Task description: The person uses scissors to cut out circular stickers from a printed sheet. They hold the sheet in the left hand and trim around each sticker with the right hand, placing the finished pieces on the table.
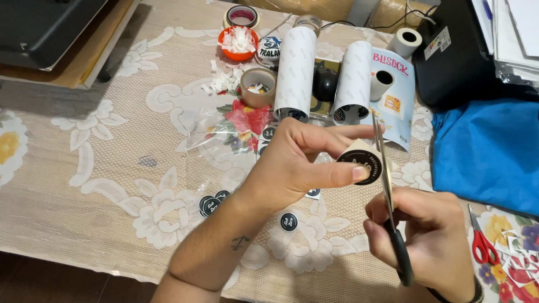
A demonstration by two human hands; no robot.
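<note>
My left hand (pixel 297 163) pinches a piece of paper bearing a round black sticker (pixel 362 163) between thumb and fingers, held above the table. My right hand (pixel 426 235) grips black-handled scissors (pixel 387 185), blades pointing up and away, their edge against the right side of the sticker paper. Several cut round black stickers (pixel 288 221) lie on the lace tablecloth (pixel 112 168) below my hands, a small cluster (pixel 209 203) to the left.
Two white paper rolls (pixel 296 73) (pixel 352 81) stand at the back, with a tape roll (pixel 258 87), an orange bowl of scraps (pixel 238 44) and a black printer (pixel 457 56). Blue cloth (pixel 488 151) lies at right, red scissors (pixel 482 244) and paper scraps below it.
</note>
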